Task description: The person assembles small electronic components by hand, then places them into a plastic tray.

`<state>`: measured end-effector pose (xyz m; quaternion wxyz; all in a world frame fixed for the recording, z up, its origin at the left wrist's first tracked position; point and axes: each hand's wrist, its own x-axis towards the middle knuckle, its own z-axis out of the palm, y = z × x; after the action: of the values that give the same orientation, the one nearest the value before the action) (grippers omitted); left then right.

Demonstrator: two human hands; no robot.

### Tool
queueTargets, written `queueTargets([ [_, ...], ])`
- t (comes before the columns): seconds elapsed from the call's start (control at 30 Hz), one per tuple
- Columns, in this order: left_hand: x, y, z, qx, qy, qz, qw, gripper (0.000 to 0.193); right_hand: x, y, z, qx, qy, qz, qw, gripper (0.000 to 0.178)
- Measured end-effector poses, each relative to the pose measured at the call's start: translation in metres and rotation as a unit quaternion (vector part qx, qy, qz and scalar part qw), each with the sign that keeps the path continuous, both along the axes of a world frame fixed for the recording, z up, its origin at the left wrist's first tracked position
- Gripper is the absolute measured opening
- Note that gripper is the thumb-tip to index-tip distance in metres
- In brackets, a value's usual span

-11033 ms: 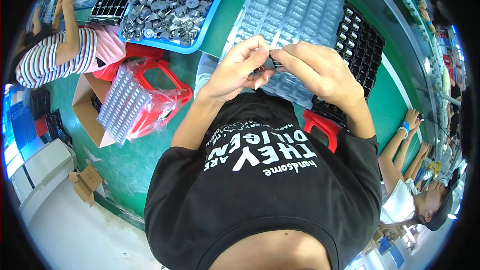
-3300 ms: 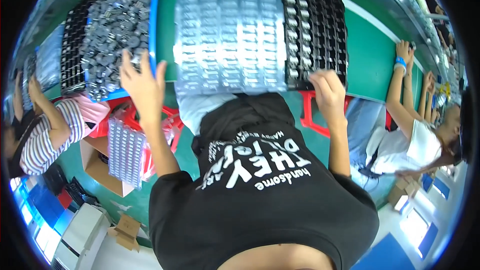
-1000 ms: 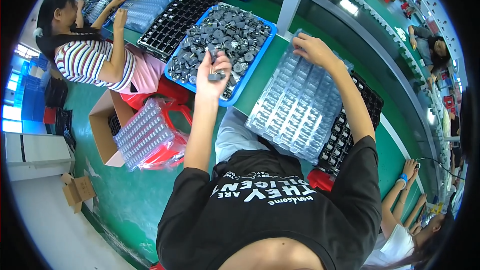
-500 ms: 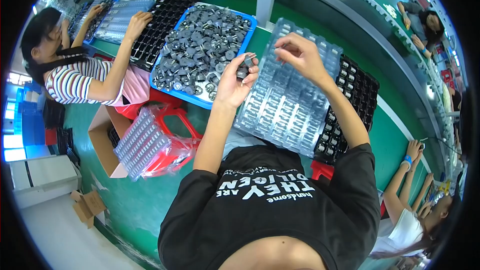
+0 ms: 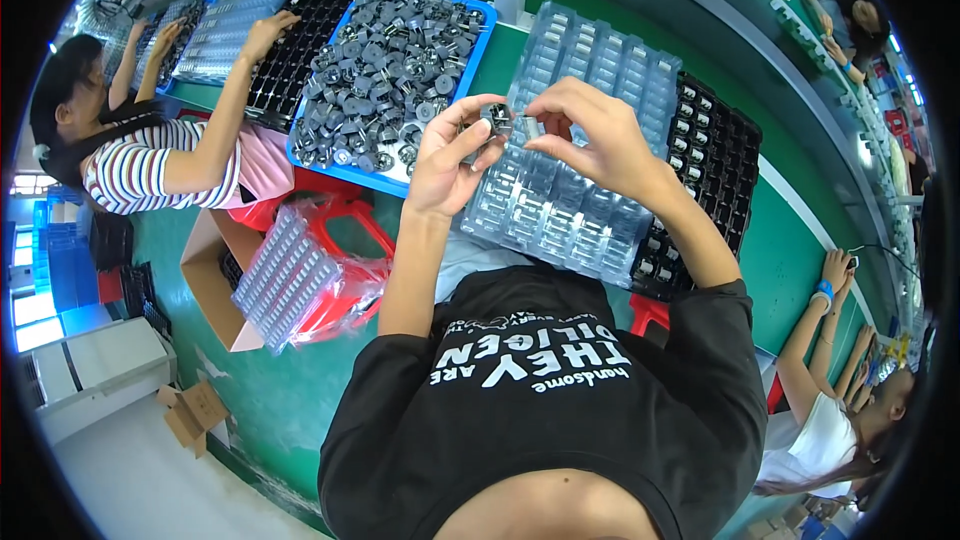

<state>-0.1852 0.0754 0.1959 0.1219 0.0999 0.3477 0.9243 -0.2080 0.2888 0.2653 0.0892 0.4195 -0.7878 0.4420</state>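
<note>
My left hand is closed around a small dark grey round part with metal bits on it, held up between thumb and fingers. Facing it, my right hand pinches a small pale silvery piece close beside the dark part; I cannot tell whether the two touch. Under both hands lies a clear plastic blister tray with rows of small silvery pieces in its pockets. Left of my left hand stands a blue tray heaped with dark grey round parts with pins.
A black pocketed tray, partly filled with small parts, sits right of the clear one. Another black tray is by a co-worker in a striped shirt. A red stool carries a bagged tray, next to a cardboard box.
My right hand has come left and down from above the clear tray to my left hand, now with a silvery piece in its fingers. My left hand has turned the dark part.
</note>
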Motion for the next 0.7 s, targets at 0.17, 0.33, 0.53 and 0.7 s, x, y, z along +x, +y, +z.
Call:
queueTargets([
  [0.17, 0.006, 0.002, 0.005, -0.043, 0.032, 0.001, 0.999, 0.036, 0.005, -0.009, 0.006, 0.052, 0.165, -0.019, 0.985, 0.032],
  [0.33, 0.012, 0.005, 0.012, -0.036, 0.014, 0.003, 0.999, 0.033, 0.008, -0.009, 0.005, 0.061, 0.215, -0.026, 0.974, 0.032],
  [0.53, 0.014, 0.008, 0.008, -0.045, 0.012, -0.001, 0.999, 0.032, 0.01, -0.008, 0.004, 0.066, 0.222, -0.026, 0.972, 0.028],
  [0.7, 0.015, 0.008, 0.008, -0.044, 0.02, 0.003, 0.999, 0.032, 0.01, -0.008, 0.002, 0.068, 0.226, -0.024, 0.972, 0.028],
])
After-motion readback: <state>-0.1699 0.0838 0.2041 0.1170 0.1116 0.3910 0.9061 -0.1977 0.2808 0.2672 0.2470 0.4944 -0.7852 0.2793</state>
